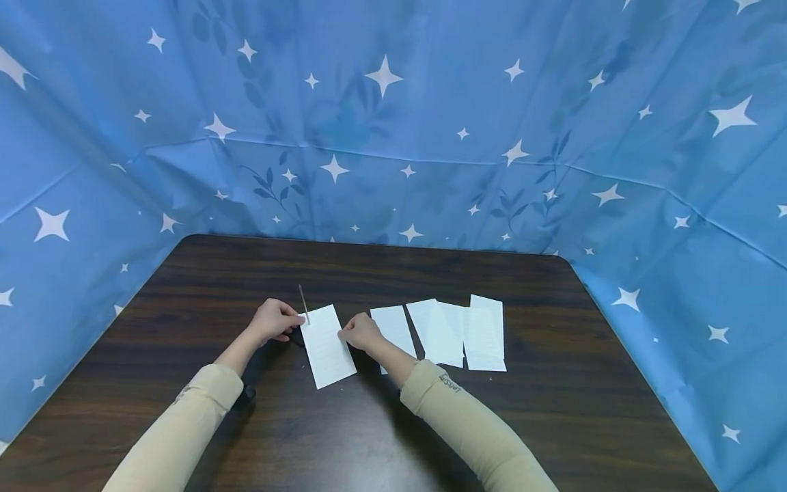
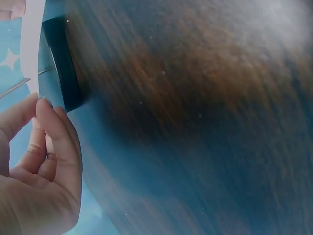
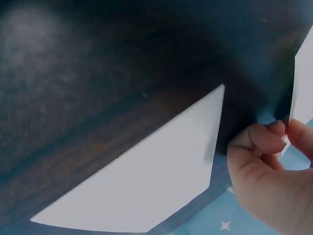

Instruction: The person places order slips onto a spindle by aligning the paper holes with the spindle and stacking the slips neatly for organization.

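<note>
Facing starry fabric (image 1: 363, 195) across a dark table (image 1: 320, 430), we're pinching paper (image 1: 330, 352), left hand (image 1: 274, 321) and right hand (image 1: 363, 332), a rod (image 2: 14, 88) crossing it, sheets (image 1: 445, 331) nearby.

Blue cloth (image 1: 424, 27) behind and beside 1 dark wood-grain table (image 1: 590, 424); white 4-pointed stars (image 1: 384, 76), darker leaf sprigs (image 1: 269, 178). Table's 2 far corners rounded. Soft glare (image 1: 369, 471) on near tabletop.

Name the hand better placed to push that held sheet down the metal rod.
Left, probably: the left hand pinches the sheet right beside the rod, while the right hand holds the opposite edge, farther from it.
</note>
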### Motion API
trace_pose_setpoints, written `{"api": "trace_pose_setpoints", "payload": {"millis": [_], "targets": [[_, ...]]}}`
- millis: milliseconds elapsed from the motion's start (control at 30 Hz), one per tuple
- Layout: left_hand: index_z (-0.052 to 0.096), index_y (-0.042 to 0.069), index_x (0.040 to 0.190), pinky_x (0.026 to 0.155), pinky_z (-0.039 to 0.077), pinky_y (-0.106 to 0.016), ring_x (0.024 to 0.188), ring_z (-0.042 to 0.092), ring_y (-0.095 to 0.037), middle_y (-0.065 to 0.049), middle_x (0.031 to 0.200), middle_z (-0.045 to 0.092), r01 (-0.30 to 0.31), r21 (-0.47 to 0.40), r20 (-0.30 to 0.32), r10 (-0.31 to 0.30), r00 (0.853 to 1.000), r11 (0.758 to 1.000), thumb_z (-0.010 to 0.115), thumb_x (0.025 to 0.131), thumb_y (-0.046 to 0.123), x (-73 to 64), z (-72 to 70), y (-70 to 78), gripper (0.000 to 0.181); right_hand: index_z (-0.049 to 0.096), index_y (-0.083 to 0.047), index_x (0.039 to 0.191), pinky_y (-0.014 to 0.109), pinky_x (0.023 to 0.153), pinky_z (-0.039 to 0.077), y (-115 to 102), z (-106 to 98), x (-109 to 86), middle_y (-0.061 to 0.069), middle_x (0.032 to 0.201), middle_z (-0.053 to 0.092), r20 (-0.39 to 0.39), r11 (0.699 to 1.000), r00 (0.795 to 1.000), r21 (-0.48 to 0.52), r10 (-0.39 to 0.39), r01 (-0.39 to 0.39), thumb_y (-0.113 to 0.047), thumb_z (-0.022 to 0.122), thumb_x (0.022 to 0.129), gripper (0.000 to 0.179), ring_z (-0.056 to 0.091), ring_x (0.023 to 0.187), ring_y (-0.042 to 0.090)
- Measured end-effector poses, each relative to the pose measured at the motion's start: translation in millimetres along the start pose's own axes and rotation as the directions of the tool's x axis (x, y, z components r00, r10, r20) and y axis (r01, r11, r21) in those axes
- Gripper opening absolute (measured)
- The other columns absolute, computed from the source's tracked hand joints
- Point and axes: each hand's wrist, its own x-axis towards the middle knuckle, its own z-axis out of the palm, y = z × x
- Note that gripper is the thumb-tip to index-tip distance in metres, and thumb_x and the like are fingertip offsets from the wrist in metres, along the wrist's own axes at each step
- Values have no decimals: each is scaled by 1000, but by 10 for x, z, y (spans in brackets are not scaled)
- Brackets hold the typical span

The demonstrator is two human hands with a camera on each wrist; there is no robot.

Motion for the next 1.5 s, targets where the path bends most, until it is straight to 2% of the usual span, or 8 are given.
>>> {"api": "trace_pose_setpoints", "payload": {"millis": [67, 133, 333, 500, 867, 1133, 1300, 1500], "targets": [[67, -10, 92, 52, 58, -27, 64, 56, -14, -11, 78, 60, -6, 55, -6, 6, 1000, 998, 65, 86, 10, 17, 7, -5, 22, 66, -19, 63, 30, 44, 47, 468, 375, 522, 0, 62, 60, -3, 1000, 1000, -21, 10, -10, -36, 70, 79, 24, 55, 53, 18], [68, -9, 90, 51, 57, -26, 58, 56, -12, -10, 73, 59, -14, 118, -14, 16, 1000, 993, 66, 85, 12, 29, 18, -5, 21, 68, -21, 65, 32, 42, 47, 777, 619, 863, -1, 62, 60, -4, 998, 1000, -56, 7, -7, -42, 71, 76, 24, 55, 53, 17], [68, -5, 83, 47, 51, -23, 44, 54, -8, -10, 70, 63, -36, 261, -38, 47, 998, 965, 65, 86, 14, 25, 45, 9, 20, 64, -9, 58, 26, 45, 41, -521, -411, -515, 1, 55, 56, 34, 990, 999, -140, -31, 35, -23, 66, 82, 28, 49, 51, 16], [67, -2, 80, 46, 46, -23, 44, 53, -9, -8, 68, 63, -35, 302, -46, 51, 998, 953, 64, 86, 15, 9, 76, 24, 19, 57, -6, 54, 21, 42, 31, -971, -732, -1020, -1, 50, 45, 13, 986, 1000, -166, -3, 5, -14, 64, 83, 30, 41, 48, 12], [63, 0, 80, 46, 46, -25, 47, 53, -11, -6, 66, 59, -30, 283, -74, 53, 996, 959, 68, 84, 15, -9, 106, 25, 16, 55, -9, 56, 20, 44, 28, -1003, -736, -1057, -3, 53, 42, 39, 969, 999, -246, 7, 3, -16, 62, 86, 31, 39, 50, 12], [53, -1, 102, 54, 59, -30, 66, 50, -18, -10, 81, 49, 47, 142, -11, -46, 999, 989, 68, 85, 13, 30, 82, 9, 26, 54, -9, 60, 21, 45, 28, -1035, -781, -1045, -1, 55, 43, 64, 967, 998, -255, 24, -6, -16, 62, 86, 28, 39, 51, 13], [53, -3, 107, 60, 61, -35, 71, 51, -19, -13, 87, 49, 75, 93, 24, -77, 997, 993, 65, 87, 10, 28, 94, 33, 27, 65, -3, 74, 24, 49, 42, -984, -767, -959, 5, 67, 59, 83, 968, 995, -250, 50, -28, -19, 67, 83, 20, 52, 56, 17], [52, -5, 106, 59, 61, -35, 69, 50, -17, -11, 83, 47, 85, 68, 35, -88, 996, 994, 64, 87, 8, 5, 91, 17, 26, 54, -8, 87, 28, 49, 52, -662, -562, -676, 6, 77, 56, 100, 987, 995, -157, -3, 19, -28, 71, 81, 27, 56, 58, 20]]}}
